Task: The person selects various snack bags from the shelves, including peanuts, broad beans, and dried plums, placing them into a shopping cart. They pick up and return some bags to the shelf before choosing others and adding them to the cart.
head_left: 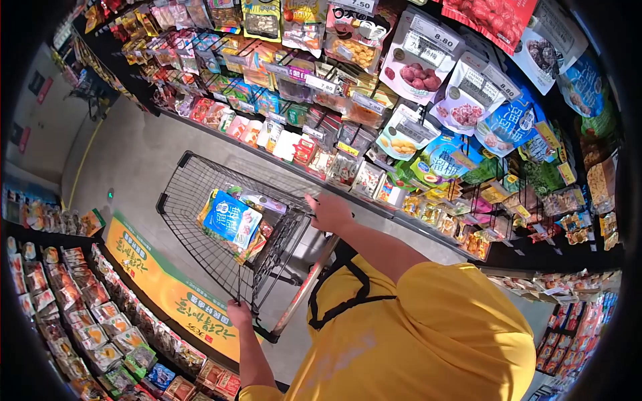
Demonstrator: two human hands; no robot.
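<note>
A black wire shopping cart (194, 175) stands in front of me on the grey floor. In its basket lies a blue snack bag (231, 219) with white characters, on top of other colourful packages that it partly hides. My left hand (240, 314) is closed around the cart's rim at its near left side. At the near right corner of the basket, my right hand (329, 212) is closed at the rim with one finger sticking forward. Part of the right hand's grip is hidden from above.
Hanging snack bags (418, 67) fill a tall shelf along the right, close to the cart. Low racks of packaged snacks (100, 321) line the left. A yellow-orange floor banner (167, 281) lies beside the cart. Ahead, the grey aisle floor (127, 147) continues past a yellow line.
</note>
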